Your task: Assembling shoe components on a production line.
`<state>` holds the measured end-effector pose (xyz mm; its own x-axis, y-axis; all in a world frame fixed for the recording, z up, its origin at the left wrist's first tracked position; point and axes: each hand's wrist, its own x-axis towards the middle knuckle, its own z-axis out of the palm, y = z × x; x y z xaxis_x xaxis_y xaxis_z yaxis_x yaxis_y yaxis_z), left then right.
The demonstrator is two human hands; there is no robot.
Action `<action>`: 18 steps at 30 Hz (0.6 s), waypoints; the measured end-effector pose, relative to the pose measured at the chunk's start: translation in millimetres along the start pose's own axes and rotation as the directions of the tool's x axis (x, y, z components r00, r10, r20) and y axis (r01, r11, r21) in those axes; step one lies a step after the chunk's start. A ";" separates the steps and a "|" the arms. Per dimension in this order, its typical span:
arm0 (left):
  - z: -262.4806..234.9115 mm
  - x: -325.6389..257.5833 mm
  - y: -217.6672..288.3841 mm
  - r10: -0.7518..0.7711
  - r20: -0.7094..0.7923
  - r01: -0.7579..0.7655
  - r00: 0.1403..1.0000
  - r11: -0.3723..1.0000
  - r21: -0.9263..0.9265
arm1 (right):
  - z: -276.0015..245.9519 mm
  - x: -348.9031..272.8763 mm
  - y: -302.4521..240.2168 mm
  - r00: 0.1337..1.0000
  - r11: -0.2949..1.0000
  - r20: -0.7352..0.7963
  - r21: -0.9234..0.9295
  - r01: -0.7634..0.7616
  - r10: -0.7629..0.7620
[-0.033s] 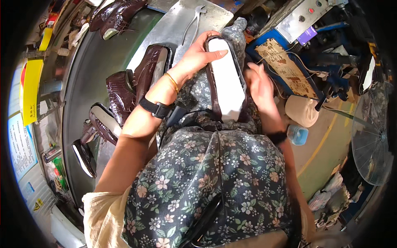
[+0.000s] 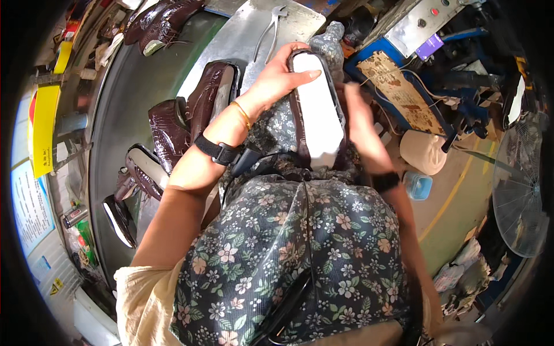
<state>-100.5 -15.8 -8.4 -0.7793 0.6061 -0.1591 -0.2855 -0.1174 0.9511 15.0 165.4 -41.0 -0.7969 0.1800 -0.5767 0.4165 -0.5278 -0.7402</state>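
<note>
A dark brown shoe [image 2: 316, 109] lies sole-up on my lap, its white bottom facing the camera. My left hand [image 2: 277, 75] wraps over the shoe's toe end, thumb across the white sole. My right hand [image 2: 360, 124] is blurred; it presses along the shoe's right edge, fingers curled at the upper. A black band sits on each wrist and a gold bangle on the left. My flowered apron [image 2: 300, 254] fills the lower middle.
Several dark brown shoes [image 2: 210, 95] ride a curved dark conveyor belt [image 2: 124, 86] at left. Pincers [image 2: 271, 29] lie on a metal plate [image 2: 231, 46] ahead, next to a clear plastic bottle [image 2: 330, 43]. A fan [image 2: 519, 190] stands at right, a blue tub [image 2: 418, 185] near it.
</note>
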 end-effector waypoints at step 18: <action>1.7 16.2 9.9 -0.102 0.217 0.042 0.971 0.963 0.267 | -9.6 -42.5 18.8 0.908 0.434 0.284 -0.807 0.400 -0.309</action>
<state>-115.0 -5.8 -1.1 -0.6060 0.7714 -0.1941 -0.1587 0.1219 0.9798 60.9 155.8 -33.8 -0.9763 0.0911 -0.1965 0.2152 0.5129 -0.8310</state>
